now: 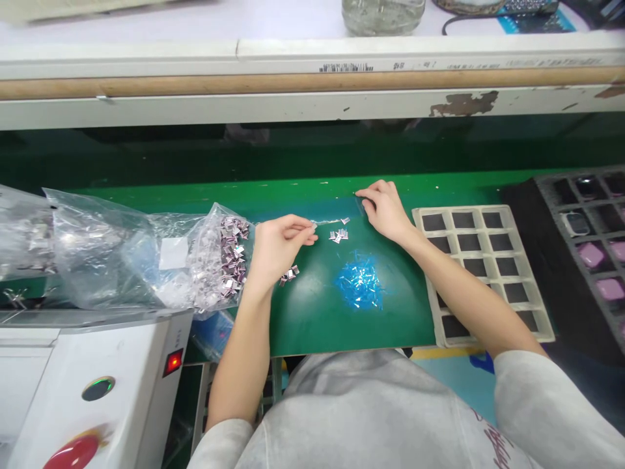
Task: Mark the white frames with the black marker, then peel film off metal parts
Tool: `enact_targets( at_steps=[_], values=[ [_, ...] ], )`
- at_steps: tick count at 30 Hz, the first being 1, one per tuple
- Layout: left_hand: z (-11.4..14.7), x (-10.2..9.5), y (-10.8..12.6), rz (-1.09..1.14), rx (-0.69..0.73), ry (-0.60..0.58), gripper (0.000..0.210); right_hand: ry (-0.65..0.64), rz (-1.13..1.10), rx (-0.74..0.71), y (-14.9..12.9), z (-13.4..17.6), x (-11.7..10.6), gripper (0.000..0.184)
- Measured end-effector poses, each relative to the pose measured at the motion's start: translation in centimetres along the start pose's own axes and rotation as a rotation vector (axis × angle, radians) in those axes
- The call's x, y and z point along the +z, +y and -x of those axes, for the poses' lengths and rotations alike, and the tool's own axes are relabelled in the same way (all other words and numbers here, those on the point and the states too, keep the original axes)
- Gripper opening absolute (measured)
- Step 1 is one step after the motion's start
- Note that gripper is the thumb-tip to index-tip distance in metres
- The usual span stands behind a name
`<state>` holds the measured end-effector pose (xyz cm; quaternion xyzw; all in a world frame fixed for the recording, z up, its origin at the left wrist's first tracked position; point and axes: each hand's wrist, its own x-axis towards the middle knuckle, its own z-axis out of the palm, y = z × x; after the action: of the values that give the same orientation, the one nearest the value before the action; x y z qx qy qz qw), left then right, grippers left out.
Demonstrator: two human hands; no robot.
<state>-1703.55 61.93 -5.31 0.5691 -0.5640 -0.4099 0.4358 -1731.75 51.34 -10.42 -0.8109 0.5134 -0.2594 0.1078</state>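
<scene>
My left hand (286, 244) is closed in a pinch, with a small pale, see-through piece (314, 226) at its fingertips. A thin whitish strip (328, 223) runs from there toward a small shiny tab (345, 221). Just below lies a little cluster of shiny pinkish-silver pieces (338, 236). My right hand (385, 210) is at the far side of the green mat, fingers curled and thumb close to the index finger. Something thin, dark and see-through shows by those fingertips, too faint to name. Nearer my body sits a heap of blue clear film strips (362, 283).
Clear plastic bags (122, 251) at left hold many small metallic pieces (233, 254); a few pieces (290, 275) lie beside my left wrist. A white machine (131, 391) stands front left. Under my right forearm is a cream compartment tray (488, 254); a black foam tray (551, 241) lies beyond.
</scene>
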Motion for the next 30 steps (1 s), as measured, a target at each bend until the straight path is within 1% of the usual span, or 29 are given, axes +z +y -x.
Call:
enact_targets(
  at_steps=[3, 6, 11, 14, 16, 17, 19, 22, 25, 30],
  values=[
    [-0.2, 1.4, -0.3, 0.139, -0.043, -0.016, 0.018, 0.031, -0.015, -0.013, -0.1, 0.0, -0.1, 0.029],
    [-0.4, 2.4, -0.8, 0.249, -0.053, -0.012, 0.021, 0.068, -0.038, -0.015, -0.2, 0.0, -0.1, 0.018],
    [-0.7, 3.5, -1.3, 0.385, -0.053, 0.021, 0.028, 0.103, -0.045, -0.030, -0.3, 0.2, -0.5, 0.015],
    [-0.8, 3.9, -1.5, 0.415, -0.048, 0.046, 0.031, 0.143, -0.088, -0.054, -1.6, 0.6, -1.3, 0.013],
    [-0.8, 4.1, -1.5, 0.432, -0.043, 0.064, 0.032, 0.183, -0.187, -0.085, -3.2, 0.9, -2.0, 0.012],
    [-0.8, 4.2, -1.5, 0.440, -0.043, 0.072, 0.031, 0.183, -0.258, -0.105, -4.1, 1.1, -2.2, 0.012],
    [-0.8, 4.5, -1.5, 0.443, -0.043, 0.081, 0.029, 0.132, -0.401, -0.146, -5.9, 1.5, -2.7, 0.012],
    [-0.6, 4.8, -1.5, 0.424, -0.033, 0.098, 0.025, 0.041, -0.510, -0.208, -7.6, 2.0, -2.7, 0.012],
    [-0.5, 5.1, -1.7, 0.411, -0.027, 0.104, 0.022, 0.028, -0.524, -0.254, -7.7, 2.3, -2.2, 0.012],
    [-0.5, 5.3, -2.2, 0.376, -0.022, 0.089, 0.020, 0.044, -0.504, -0.272, -7.3, 2.3, -1.8, 0.012]
  ],
)
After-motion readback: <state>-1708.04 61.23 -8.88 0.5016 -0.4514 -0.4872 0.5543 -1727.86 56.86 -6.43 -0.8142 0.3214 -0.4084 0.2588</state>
